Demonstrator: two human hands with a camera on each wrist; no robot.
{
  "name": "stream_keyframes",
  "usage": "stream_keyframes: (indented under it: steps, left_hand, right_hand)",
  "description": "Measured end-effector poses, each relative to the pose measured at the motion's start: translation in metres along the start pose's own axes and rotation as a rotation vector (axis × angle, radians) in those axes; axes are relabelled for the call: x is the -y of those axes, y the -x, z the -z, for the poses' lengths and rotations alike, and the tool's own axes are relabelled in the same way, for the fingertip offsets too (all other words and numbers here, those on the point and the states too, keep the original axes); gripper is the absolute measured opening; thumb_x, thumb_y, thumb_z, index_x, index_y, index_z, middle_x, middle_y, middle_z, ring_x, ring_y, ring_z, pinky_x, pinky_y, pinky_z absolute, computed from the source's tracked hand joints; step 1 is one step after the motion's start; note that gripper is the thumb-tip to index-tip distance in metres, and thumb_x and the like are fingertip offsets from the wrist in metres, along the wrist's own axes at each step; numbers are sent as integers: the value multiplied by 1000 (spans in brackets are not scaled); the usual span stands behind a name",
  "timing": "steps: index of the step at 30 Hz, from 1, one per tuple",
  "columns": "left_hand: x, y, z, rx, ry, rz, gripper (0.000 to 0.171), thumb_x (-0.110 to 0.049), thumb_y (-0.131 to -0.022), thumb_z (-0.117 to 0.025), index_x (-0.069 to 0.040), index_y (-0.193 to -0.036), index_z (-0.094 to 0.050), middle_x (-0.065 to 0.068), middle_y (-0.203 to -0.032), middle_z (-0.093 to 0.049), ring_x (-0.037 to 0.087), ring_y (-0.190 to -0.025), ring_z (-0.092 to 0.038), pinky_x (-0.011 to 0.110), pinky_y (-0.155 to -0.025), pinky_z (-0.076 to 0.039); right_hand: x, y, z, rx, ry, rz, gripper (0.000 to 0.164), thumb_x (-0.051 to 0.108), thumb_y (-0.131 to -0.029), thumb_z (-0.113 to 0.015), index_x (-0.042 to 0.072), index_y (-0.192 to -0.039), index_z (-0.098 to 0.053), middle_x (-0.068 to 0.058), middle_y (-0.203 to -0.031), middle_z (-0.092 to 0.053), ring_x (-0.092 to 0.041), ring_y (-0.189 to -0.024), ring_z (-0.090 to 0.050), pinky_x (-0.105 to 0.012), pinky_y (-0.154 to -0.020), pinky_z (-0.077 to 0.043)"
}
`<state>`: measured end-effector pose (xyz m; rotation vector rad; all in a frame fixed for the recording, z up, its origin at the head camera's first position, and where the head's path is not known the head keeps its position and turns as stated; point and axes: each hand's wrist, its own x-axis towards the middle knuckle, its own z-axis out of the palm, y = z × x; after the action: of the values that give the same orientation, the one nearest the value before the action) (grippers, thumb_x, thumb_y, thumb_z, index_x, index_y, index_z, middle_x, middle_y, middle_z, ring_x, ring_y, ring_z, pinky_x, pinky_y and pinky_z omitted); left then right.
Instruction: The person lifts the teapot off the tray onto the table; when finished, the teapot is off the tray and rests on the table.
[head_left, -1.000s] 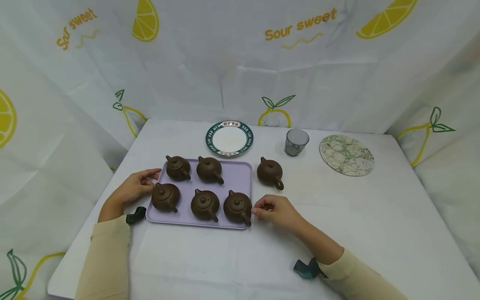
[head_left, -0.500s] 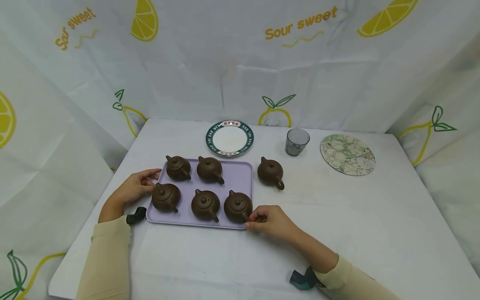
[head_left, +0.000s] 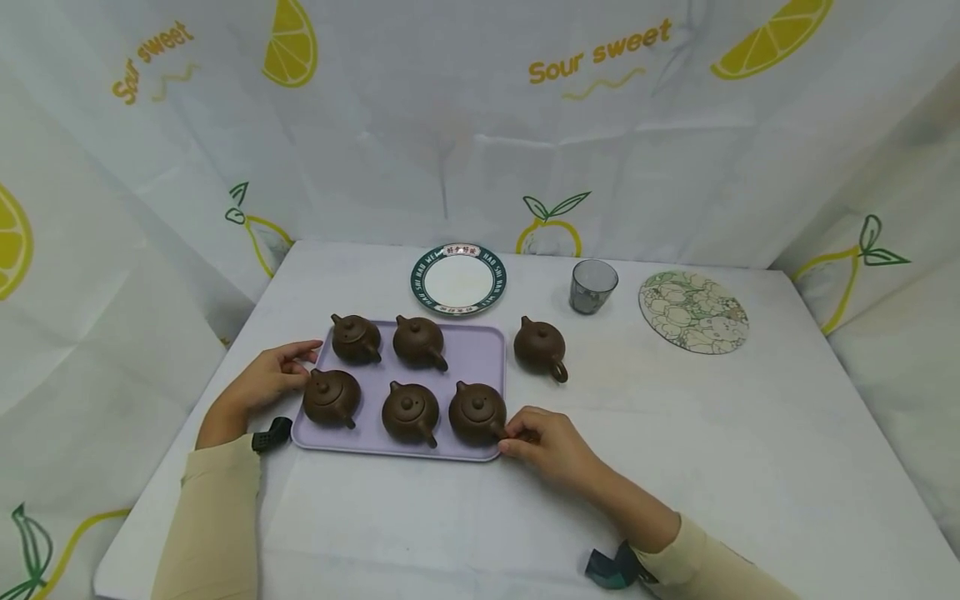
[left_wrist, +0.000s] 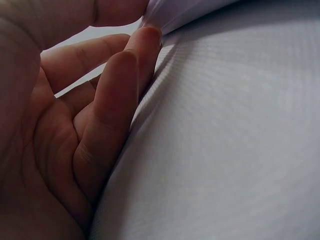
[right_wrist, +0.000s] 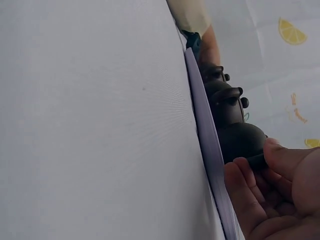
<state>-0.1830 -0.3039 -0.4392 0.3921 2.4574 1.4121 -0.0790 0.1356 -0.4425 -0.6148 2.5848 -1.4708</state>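
In the head view, my right hand (head_left: 555, 446) pinches the handle of the front-right brown teapot (head_left: 477, 412) between thumb and fingers. The right wrist view shows the dark handle (right_wrist: 257, 161) in that pinch, the teapot low over the tray's edge. This teapot is one of several alike on a lilac tray (head_left: 476, 354), lids on. My left hand (head_left: 262, 379) rests at the tray's left rim, fingertips touching the edge beside the front-left teapot (head_left: 332, 397). In the left wrist view its fingers (left_wrist: 117, 85) are relaxed against the rim and white cloth.
Another brown teapot (head_left: 539, 346) stands on the table just right of the tray. Behind are a green-rimmed plate (head_left: 458, 310), a grey glass (head_left: 593, 287) and a round patterned mat (head_left: 693, 312). A lemon-print cloth (head_left: 450, 150) hangs behind the white table (head_left: 390, 533).
My right hand has come from the tray's right rim down to the teapot's handle and taken hold, the teapot shifting slightly right. My left hand stays at the rim.
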Motion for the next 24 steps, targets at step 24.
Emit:
stream_keyframes:
  steps: [24]
  left_hand:
    - [-5,2,-1,-5,-15,-15,57,8,-74,-53,5,-129,-40,25,-111,-50,16,-75,-56,17,-63,-42]
  right_hand:
    - [-7,8,94,-216,28,-111,12,21,-79,-65,11,-86,-63,2,-87,-60,-11,-77,-62,-28,-65,-50]
